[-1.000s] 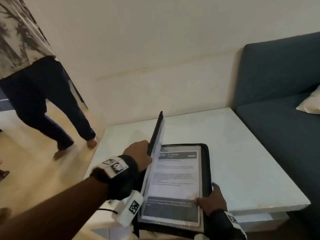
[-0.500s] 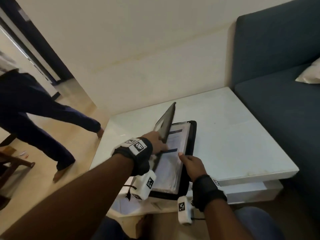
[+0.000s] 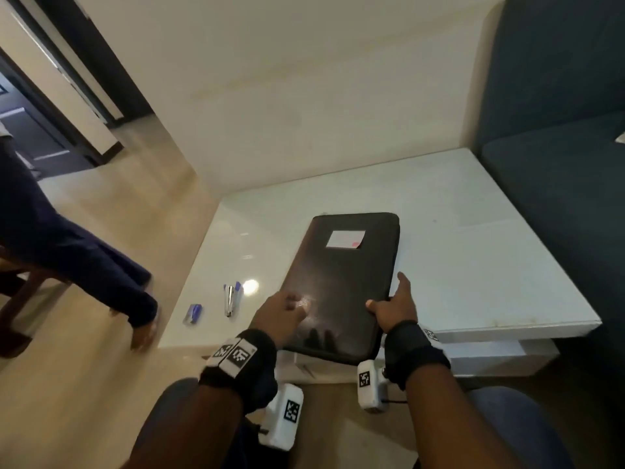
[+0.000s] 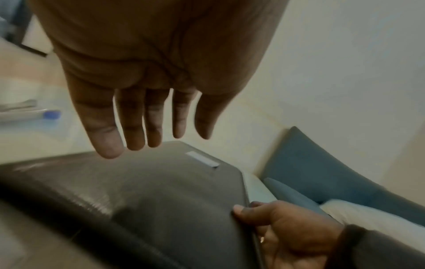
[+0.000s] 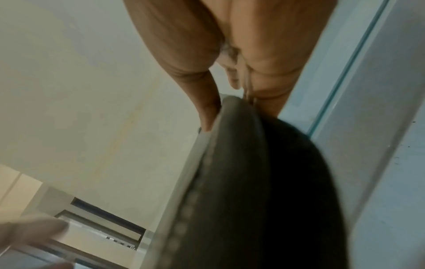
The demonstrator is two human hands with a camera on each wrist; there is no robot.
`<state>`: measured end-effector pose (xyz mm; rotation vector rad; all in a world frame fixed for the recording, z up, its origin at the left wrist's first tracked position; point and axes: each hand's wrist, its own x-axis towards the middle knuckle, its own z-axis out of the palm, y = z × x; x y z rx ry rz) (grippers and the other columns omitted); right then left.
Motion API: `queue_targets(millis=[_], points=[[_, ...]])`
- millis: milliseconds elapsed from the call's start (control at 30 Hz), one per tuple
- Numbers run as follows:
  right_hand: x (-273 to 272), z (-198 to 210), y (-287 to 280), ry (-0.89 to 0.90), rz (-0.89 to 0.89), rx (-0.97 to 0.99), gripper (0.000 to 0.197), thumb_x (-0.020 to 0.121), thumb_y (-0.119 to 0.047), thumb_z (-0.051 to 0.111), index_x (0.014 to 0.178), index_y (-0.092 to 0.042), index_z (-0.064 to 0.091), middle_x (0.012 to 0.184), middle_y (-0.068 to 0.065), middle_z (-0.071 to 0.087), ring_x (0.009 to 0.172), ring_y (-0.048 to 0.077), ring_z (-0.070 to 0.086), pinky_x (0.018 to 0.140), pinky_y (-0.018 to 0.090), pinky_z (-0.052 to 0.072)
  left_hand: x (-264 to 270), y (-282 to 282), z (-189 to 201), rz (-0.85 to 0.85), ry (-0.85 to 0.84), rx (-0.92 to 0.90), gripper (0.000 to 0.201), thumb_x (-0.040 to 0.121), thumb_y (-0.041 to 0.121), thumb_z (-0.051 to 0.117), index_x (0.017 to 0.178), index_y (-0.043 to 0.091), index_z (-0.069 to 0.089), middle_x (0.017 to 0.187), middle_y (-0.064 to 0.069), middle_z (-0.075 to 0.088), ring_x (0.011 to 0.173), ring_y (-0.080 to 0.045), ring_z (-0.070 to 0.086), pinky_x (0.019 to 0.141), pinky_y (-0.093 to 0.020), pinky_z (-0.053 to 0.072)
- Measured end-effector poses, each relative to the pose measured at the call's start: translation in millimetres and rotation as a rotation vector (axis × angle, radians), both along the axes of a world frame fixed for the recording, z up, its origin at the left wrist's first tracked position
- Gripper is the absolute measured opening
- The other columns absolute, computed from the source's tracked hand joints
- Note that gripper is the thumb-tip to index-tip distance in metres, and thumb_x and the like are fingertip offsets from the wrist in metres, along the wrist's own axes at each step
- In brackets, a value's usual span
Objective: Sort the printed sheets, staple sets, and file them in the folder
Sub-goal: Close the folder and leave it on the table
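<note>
A person's dark-trousered legs stand on the floor at nine o'clock of the white table. On the table's near left part lie a small blue staple box and, just to its right, a silver and blue stapler whose long axis points toward twelve o'clock.

The black folder lies closed on the table near its front edge, so whatever is inside is hidden. Its long axis runs from about six to just past twelve o'clock, leaning slightly right, and its near end overhangs the table edge. A white label sits on the cover near the far end.

The left hand is over the folder's near left part with its fingers straight. The left wrist view shows those fingers spread loosely above the cover, which the head view blurs; whether the tips touch it I cannot tell. The right hand grips the folder's right edge at about four o'clock, thumb on top. The right wrist view alone shows the folder's stitched edge pinched between thumb and fingers. A dark blue sofa stands at three o'clock.
</note>
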<state>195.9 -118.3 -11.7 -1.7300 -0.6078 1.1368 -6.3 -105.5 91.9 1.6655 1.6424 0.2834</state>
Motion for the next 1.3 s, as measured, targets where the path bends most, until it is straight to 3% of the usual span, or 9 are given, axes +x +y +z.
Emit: queue_targets(millis=[200, 300, 467, 533, 667, 833, 1000, 1133, 1300], points=[[17.1, -8.8, 10.1, -0.185, -0.064, -0.093, 0.061, 0.077, -0.015, 0.077, 0.133, -0.003, 0.055, 0.126, 0.016, 0.063, 0.116, 0.032, 0.059, 0.105, 0.040, 0.044, -72.9, 5.0, -58.1, 0.381, 0.015, -0.059, 0.059, 0.090, -0.003, 0.051, 0.145, 0.012, 0.032, 0.147, -0.011, 0.036, 0.133, -0.027, 0.040, 0.110, -0.036, 0.037], [22.6, -22.8, 12.8, -0.219, -0.053, -0.133, 0.033, 0.077, -0.016, 0.076, 0.107, -0.005, 0.072, 0.106, 0.014, 0.072, 0.100, 0.033, 0.066, 0.097, 0.045, 0.050, -95.9, 14.2, -72.7, 0.431, -0.040, -0.142, 0.057, 0.090, -0.007, 0.047, 0.144, 0.005, 0.033, 0.144, -0.018, 0.042, 0.129, -0.033, 0.046, 0.106, -0.039, 0.041], [26.7, -30.6, 11.7, -0.252, -0.013, -0.142, 0.028, 0.081, -0.007, 0.071, 0.109, -0.003, 0.071, 0.106, 0.015, 0.071, 0.099, 0.034, 0.065, 0.097, 0.047, 0.050, -98.8, 20.1, -83.2, 0.248, -0.184, -0.306, 0.025, 0.088, -0.010, 0.052, 0.107, 0.001, 0.064, 0.102, -0.021, 0.067, 0.089, -0.030, 0.064, 0.094, -0.051, 0.051], [29.4, -25.1, 8.8, -0.368, 0.068, -0.168, 0.027, 0.083, -0.008, 0.071, 0.110, -0.004, 0.071, 0.106, 0.015, 0.072, 0.099, 0.033, 0.065, 0.096, 0.044, 0.050, -90.1, 25.3, -80.6, 0.175, -0.080, -0.243, 0.012, 0.094, 0.015, 0.054, 0.098, 0.010, 0.064, 0.093, -0.012, 0.068, 0.082, -0.022, 0.065, 0.086, -0.047, 0.054], [34.3, -13.0, 0.7, -0.558, 0.224, -0.296, 0.021, 0.079, -0.025, 0.076, 0.097, -0.016, 0.074, 0.100, 0.008, 0.073, 0.090, 0.028, 0.069, 0.085, 0.041, 0.055, -76.0, 44.8, -67.3, -0.101, 0.462, -0.088, 0.038, 0.089, 0.053, 0.051, 0.116, 0.027, 0.054, 0.117, 0.003, 0.056, 0.102, -0.015, 0.057, 0.091, -0.034, 0.048], [42.6, 33.0, 22.9, -0.882, 0.352, -0.518, 0.052, 0.084, -0.048, 0.065, 0.128, -0.024, 0.053, 0.123, 0.005, 0.059, 0.112, 0.023, 0.059, 0.092, 0.033, 0.047, -38.8, 91.9, -61.9, -0.289, 0.339, 0.105, 0.058, 0.084, 0.054, 0.057, 0.133, 0.030, 0.039, 0.138, 0.005, 0.042, 0.122, -0.017, 0.045, 0.102, -0.040, 0.043], [51.1, 79.5, 149.4, -1.113, 0.623, -0.275, 0.019, 0.094, -0.032, 0.053, 0.106, -0.023, 0.065, 0.115, 0.002, 0.066, 0.107, 0.023, 0.060, 0.088, 0.029, 0.044, 3.0, 151.8, -60.4, -0.510, 0.365, 0.116, 0.080, 0.083, 0.047, 0.063, 0.147, 0.020, 0.023, 0.156, 0.000, 0.020, 0.138, -0.024, 0.031, 0.109, -0.046, 0.035], [37.3, 71.2, 266.5, -1.192, 0.856, -0.229, 0.023, 0.098, -0.024, 0.046, 0.112, -0.024, 0.065, 0.122, 0.001, 0.064, 0.110, 0.021, 0.058, 0.097, 0.033, 0.045, 23.7, 173.8, -57.0, -0.570, 0.456, 0.080, 0.057, 0.080, 0.031, 0.072, 0.128, 0.016, 0.045, 0.139, -0.009, 0.037, 0.119, -0.031, 0.047, 0.096, -0.044, 0.047], [2.5, 58.7, 331.3, -1.194, 1.132, -0.267, 0.053, 0.093, 0.001, 0.038, 0.134, -0.031, 0.053, 0.131, 0.002, 0.056, 0.105, 0.020, 0.054, 0.095, 0.030, 0.044, 26.8, 179.7, -69.5, -0.603, 0.441, 0.033, 0.069, 0.081, 0.025, 0.073, 0.139, 0.023, 0.035, 0.149, -0.009, 0.022, 0.131, -0.031, 0.032, 0.103, -0.045, 0.043]])
